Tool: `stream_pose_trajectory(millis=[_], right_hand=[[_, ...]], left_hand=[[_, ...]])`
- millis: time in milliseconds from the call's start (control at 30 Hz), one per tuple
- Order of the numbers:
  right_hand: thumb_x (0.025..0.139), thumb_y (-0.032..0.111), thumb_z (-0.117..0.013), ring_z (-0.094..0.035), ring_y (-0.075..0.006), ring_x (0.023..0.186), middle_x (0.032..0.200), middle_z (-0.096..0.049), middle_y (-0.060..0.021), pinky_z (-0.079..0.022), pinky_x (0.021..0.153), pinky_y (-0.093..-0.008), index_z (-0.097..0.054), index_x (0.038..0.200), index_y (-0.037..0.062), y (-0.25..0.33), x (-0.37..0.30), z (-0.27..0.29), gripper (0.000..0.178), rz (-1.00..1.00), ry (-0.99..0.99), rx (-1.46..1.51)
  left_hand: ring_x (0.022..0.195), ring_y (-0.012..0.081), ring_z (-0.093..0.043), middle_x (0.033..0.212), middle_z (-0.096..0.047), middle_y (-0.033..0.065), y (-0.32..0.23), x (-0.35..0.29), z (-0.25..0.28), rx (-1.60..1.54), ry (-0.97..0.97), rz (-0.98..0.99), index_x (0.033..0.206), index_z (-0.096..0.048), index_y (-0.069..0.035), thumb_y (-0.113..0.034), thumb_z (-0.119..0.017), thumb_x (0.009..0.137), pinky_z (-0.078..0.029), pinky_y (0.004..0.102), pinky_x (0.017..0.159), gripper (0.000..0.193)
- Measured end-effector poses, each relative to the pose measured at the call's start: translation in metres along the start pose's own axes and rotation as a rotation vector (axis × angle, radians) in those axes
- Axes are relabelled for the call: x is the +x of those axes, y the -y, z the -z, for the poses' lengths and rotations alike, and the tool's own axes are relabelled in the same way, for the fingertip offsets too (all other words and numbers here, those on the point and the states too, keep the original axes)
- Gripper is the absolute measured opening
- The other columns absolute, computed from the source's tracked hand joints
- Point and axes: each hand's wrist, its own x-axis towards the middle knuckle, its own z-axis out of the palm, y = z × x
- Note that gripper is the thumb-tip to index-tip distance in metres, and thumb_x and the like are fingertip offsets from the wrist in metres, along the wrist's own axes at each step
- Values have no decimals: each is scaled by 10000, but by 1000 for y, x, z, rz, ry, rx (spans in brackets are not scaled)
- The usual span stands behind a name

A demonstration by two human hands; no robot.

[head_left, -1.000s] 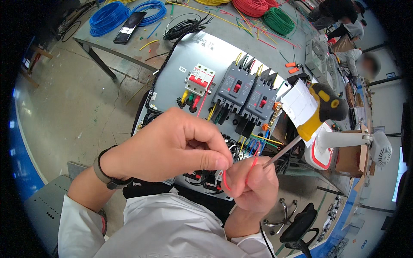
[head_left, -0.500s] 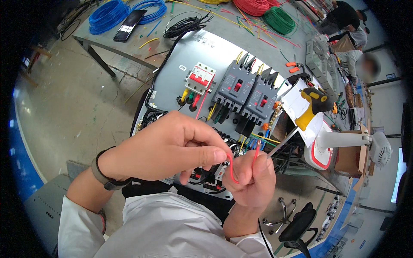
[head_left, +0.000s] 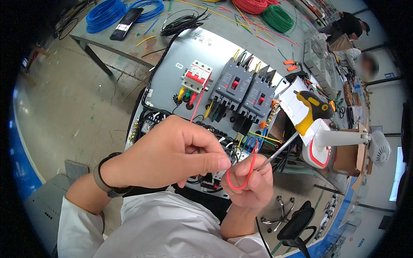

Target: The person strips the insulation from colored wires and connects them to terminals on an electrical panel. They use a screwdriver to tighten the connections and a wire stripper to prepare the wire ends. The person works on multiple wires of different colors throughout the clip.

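Between my hands, a red wire (head_left: 245, 185) bends in a U-shaped loop, with a metal end piece at its upper right tip. My left hand (head_left: 172, 150) is closed, thumb and forefinger pinching one end of this wire. Partly curled, my right hand (head_left: 253, 182) lies behind the loop and grips the thin shaft of a screwdriver (head_left: 306, 122). The screwdriver's yellow and black handle points up and away to the right. Behind the hands stands a metal panel (head_left: 172, 64) carrying two dark grey circuit breakers (head_left: 232, 84) and a white breaker with red levers (head_left: 197, 76).
Wire coils in blue (head_left: 103, 17), red (head_left: 251, 5) and green (head_left: 278, 18) lie on the grey table, beside a phone (head_left: 126, 24). Orange-handled pliers (head_left: 291, 66) and a white fan (head_left: 317, 148) are on the right. An office chair (head_left: 297, 223) stands lower right; other people are far right.
The red wire now forms a wider, rounder loop. My right hand's thumb and fingers have loosened from the wire, while the shaft stays in that hand. The view has shifted slightly.
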Motion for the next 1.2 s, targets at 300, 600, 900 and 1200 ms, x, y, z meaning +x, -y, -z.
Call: stream_pose_trajectory(millis=[300,600,900,1200], right_hand=[[1061,291,-725,-360,-105,498,641,-507,-4,-260,465,-309,-719,1086,-36,-14,-3,-1,329,234,15,-132],[1053,438,-718,-433,-127,514,683,-590,-54,-307,485,-314,-722,941,-30,-22,-15,-8,481,85,-27,-29],[1138,358,-572,-352,-106,487,612,-479,9,-248,469,-313,-615,831,33,-8,-12,-23,449,57,13,-102],[1063,337,-714,-447,-120,559,685,-601,-51,-313,529,-308,-710,902,-58,-7,-15,-18,427,-59,-104,9]], left_hand=[[558,45,-610,773,-726,16,3,1,-4,-56,-4,-11,1011,-812,-1,-183,-796,1026,-475,210,480,183],[578,43,-612,818,-730,25,1,0,-6,-43,-47,-100,1003,-821,-7,-171,-823,1003,-468,205,489,164],[589,46,-597,839,-735,33,9,6,-5,89,0,-273,1000,-838,0,-116,-850,970,-447,215,507,120],[738,101,-651,845,-748,61,7,10,-4,243,-100,-333,1014,-835,-1,-74,-825,950,-503,276,646,98]])
